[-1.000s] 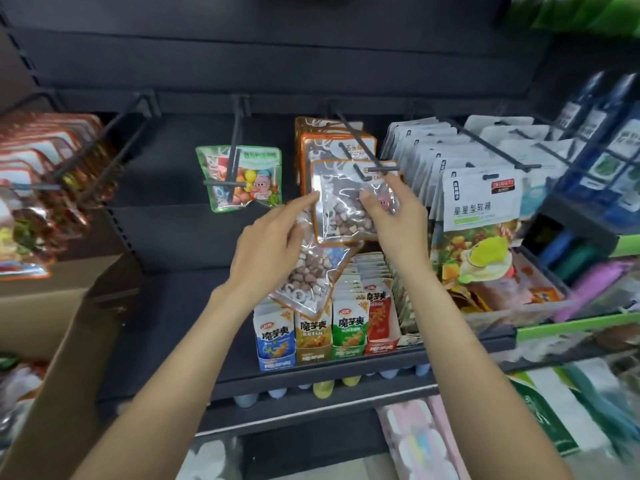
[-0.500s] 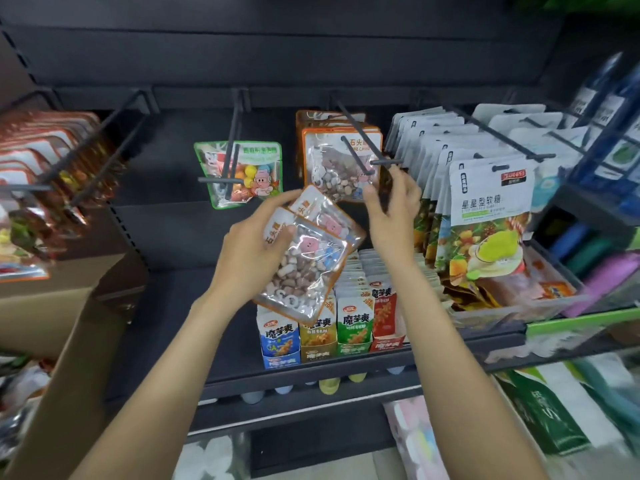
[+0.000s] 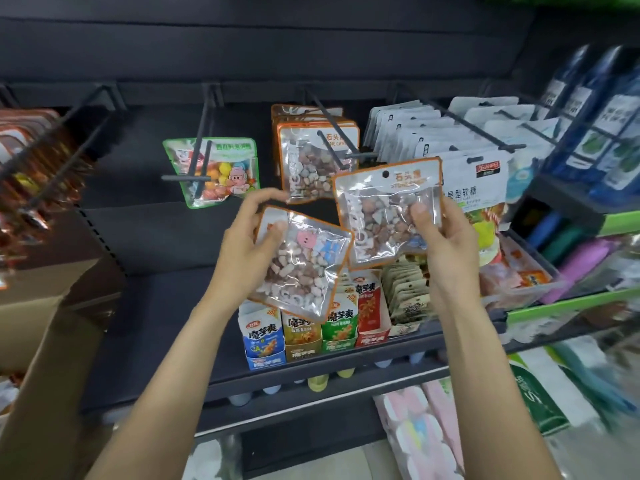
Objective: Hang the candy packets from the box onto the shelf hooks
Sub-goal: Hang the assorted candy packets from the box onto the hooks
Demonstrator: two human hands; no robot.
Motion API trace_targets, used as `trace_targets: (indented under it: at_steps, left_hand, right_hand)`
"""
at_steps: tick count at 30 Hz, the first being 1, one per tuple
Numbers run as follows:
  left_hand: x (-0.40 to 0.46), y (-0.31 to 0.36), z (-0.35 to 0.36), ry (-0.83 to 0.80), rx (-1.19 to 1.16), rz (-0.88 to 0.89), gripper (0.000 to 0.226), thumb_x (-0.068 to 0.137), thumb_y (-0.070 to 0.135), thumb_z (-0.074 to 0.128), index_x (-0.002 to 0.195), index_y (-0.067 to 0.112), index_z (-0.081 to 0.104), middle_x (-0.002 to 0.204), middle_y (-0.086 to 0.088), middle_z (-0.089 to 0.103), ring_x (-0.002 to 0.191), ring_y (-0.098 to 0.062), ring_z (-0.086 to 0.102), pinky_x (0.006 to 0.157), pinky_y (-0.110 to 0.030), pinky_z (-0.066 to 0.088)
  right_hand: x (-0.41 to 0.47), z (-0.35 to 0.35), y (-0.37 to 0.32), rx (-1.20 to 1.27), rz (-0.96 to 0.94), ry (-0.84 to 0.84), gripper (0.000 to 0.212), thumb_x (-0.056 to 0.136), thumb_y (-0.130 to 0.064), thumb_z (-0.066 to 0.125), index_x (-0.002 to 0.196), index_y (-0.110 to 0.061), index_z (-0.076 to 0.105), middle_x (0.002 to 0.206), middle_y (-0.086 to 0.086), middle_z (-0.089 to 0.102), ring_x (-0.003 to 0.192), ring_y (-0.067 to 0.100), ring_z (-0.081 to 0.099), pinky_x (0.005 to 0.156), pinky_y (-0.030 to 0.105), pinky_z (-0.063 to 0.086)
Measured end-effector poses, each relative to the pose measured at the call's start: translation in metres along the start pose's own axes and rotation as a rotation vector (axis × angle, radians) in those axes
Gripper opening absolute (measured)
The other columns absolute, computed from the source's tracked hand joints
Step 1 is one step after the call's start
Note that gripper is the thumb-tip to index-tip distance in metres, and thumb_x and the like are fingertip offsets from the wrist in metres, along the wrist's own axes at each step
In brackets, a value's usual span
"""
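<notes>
Right hand (image 3: 446, 244) pinches one stone-candy packet (image 3: 384, 209) upright, hole toward the hook (image 3: 332, 152); left hand (image 3: 249, 251) grips the spare packet (image 3: 301, 268).

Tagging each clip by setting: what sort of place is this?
Most likely a small shop's snack aisle: dark shelf hooks hung with candy packets, boxed snacks lined along the shelf edge, and more white packets hanging alongside.

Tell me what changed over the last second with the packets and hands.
One stone candy packet went onto the hook and now hangs there. The right hand let it go, then took a second packet off the left hand's stack and lifted it toward the hook. The left hand kept hold of the last packet.
</notes>
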State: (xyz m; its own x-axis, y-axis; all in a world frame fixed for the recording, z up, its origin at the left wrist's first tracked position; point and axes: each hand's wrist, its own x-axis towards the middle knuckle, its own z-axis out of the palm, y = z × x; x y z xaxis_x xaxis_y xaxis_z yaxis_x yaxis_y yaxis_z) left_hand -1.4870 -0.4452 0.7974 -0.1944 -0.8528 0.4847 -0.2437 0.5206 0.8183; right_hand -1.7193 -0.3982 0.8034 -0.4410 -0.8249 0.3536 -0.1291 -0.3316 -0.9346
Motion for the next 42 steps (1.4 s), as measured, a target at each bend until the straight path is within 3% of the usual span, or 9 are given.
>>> trace_targets:
  at_steps: [3, 8, 13, 17, 22, 29, 36, 39, 42]
  left_hand:
    - [-0.003, 0.01, 0.002, -0.083, 0.113, 0.028, 0.039, 0.096, 0.0, 0.049, 0.096, 0.039, 0.055, 0.094, 0.026, 0.061, 0.085, 0.003, 0.059, 0.073, -0.01, 0.043]
    - [0.001, 0.019, 0.009, -0.041, 0.174, 0.001, 0.031, 0.093, 0.009, 0.05, 0.091, 0.038, 0.061, 0.089, 0.006, 0.07, 0.081, -0.034, 0.062, 0.072, -0.039, 0.047]
    - [0.01, 0.024, 0.005, 0.088, 0.233, -0.024, 0.027, 0.09, 0.017, 0.058, 0.078, 0.04, 0.06, 0.083, 0.039, 0.062, 0.075, -0.019, 0.06, 0.064, -0.011, 0.041]
    - [0.011, 0.026, 0.004, 0.143, 0.229, 0.033, 0.022, 0.088, 0.019, 0.061, 0.079, 0.039, 0.062, 0.083, 0.037, 0.063, 0.075, -0.019, 0.06, 0.068, -0.016, 0.044]
    - [0.01, 0.025, 0.002, 0.159, 0.167, 0.059, 0.004, 0.084, 0.039, 0.065, 0.084, 0.035, 0.064, 0.085, 0.023, 0.068, 0.074, -0.012, 0.064, 0.077, -0.034, 0.051]
    - [0.018, 0.018, -0.002, 0.154, 0.262, -0.036, 0.007, 0.089, 0.033, 0.064, 0.086, 0.038, 0.061, 0.087, 0.036, 0.062, 0.083, 0.004, 0.061, 0.078, -0.029, 0.05]
    - [0.021, 0.015, -0.008, 0.135, 0.25, -0.132, 0.027, 0.088, 0.016, 0.055, 0.089, 0.043, 0.059, 0.088, 0.024, 0.065, 0.081, -0.01, 0.063, 0.079, -0.04, 0.053]
    - [0.024, 0.014, -0.009, 0.126, 0.192, -0.109, 0.025, 0.093, 0.017, 0.056, 0.1, 0.041, 0.06, 0.095, 0.029, 0.061, 0.093, -0.003, 0.061, 0.087, -0.036, 0.051]
    - [0.025, 0.015, -0.003, 0.157, 0.079, -0.073, 0.022, 0.093, 0.017, 0.06, 0.11, 0.031, 0.059, 0.096, 0.026, 0.061, 0.091, -0.004, 0.061, 0.083, -0.032, 0.052]
  right_hand:
    - [-0.001, 0.002, 0.003, 0.043, -0.032, 0.027, 0.017, 0.091, -0.032, 0.064, 0.108, -0.028, 0.064, 0.112, 0.0, 0.069, 0.108, 0.018, 0.063, 0.098, 0.043, 0.05]
    - [-0.001, 0.022, 0.0, 0.093, -0.096, -0.018, 0.026, 0.092, -0.02, 0.064, 0.11, -0.035, 0.054, 0.11, -0.009, 0.067, 0.104, 0.013, 0.065, 0.085, 0.029, 0.053]
    - [0.0, 0.041, -0.002, 0.087, -0.156, -0.018, 0.046, 0.092, -0.021, 0.065, 0.127, -0.039, 0.041, 0.129, -0.032, 0.048, 0.116, 0.007, 0.059, 0.092, 0.025, 0.053]
    - [-0.003, 0.044, -0.003, 0.073, -0.179, 0.013, 0.045, 0.094, -0.016, 0.062, 0.129, -0.033, 0.04, 0.112, -0.054, 0.045, 0.108, -0.005, 0.059, 0.085, 0.014, 0.049]
    - [-0.001, 0.044, 0.002, 0.005, -0.23, 0.018, 0.029, 0.096, -0.019, 0.057, 0.123, -0.028, 0.056, 0.121, -0.027, 0.056, 0.121, -0.005, 0.05, 0.101, 0.014, 0.04]
    - [0.031, 0.067, 0.019, -0.217, -0.218, 0.064, 0.026, 0.099, -0.021, 0.053, 0.122, -0.024, 0.064, 0.107, -0.014, 0.062, 0.093, -0.016, 0.054, 0.082, 0.004, 0.041]
    - [0.069, 0.09, 0.039, -0.951, -0.473, 0.062, 0.028, 0.098, -0.029, 0.054, 0.117, -0.01, 0.063, 0.094, 0.011, 0.062, 0.073, 0.033, 0.062, 0.055, 0.028, 0.031]
    - [0.057, 0.078, 0.034, -0.843, -0.444, 0.069, 0.029, 0.098, -0.032, 0.052, 0.118, -0.013, 0.062, 0.11, 0.01, 0.056, 0.091, 0.02, 0.057, 0.065, 0.028, 0.042]
    - [0.023, 0.055, 0.01, -0.335, -0.209, -0.05, 0.032, 0.099, -0.039, 0.047, 0.13, -0.032, 0.052, 0.121, -0.006, 0.052, 0.102, 0.0, 0.052, 0.085, 0.019, 0.043]
